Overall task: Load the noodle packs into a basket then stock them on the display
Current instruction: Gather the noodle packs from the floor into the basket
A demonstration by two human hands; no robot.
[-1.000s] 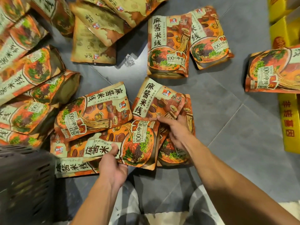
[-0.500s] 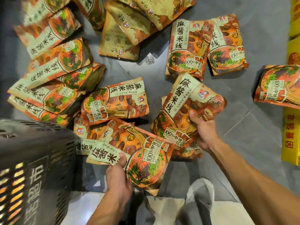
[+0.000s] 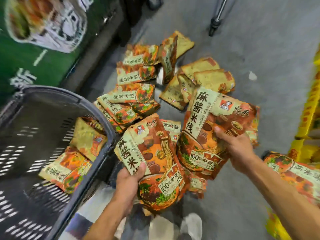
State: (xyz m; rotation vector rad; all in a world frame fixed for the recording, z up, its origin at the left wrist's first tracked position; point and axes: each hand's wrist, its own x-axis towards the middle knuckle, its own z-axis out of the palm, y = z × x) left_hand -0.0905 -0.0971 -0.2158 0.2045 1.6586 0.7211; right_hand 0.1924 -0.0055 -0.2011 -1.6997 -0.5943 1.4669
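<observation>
Several orange noodle packs point(image 3: 136, 101) lie in a heap on the grey floor. My left hand point(image 3: 129, 183) grips one pack point(image 3: 155, 163) by its left edge, lifted above the floor beside the basket. In my right hand point(image 3: 235, 149) is a second pack point(image 3: 202, 129), held up by its right side with the fingers curled over its front. The dark grey basket point(image 3: 103, 129) stands at the left, and two packs point(image 3: 72, 158) lie inside it.
A green printed panel point(image 3: 26, 54) rises behind the basket at upper left. Yellow cartons point(image 3: 310, 110) line the right edge, with another pack point(image 3: 297, 172) lying beside them. A black stand leg point(image 3: 216, 19) is at the top. My shoes point(image 3: 174, 226) are below the packs.
Both hands have lifted their packs up off the floor and swung them left toward the basket. The view has turned left, so the basket's inside now shows.
</observation>
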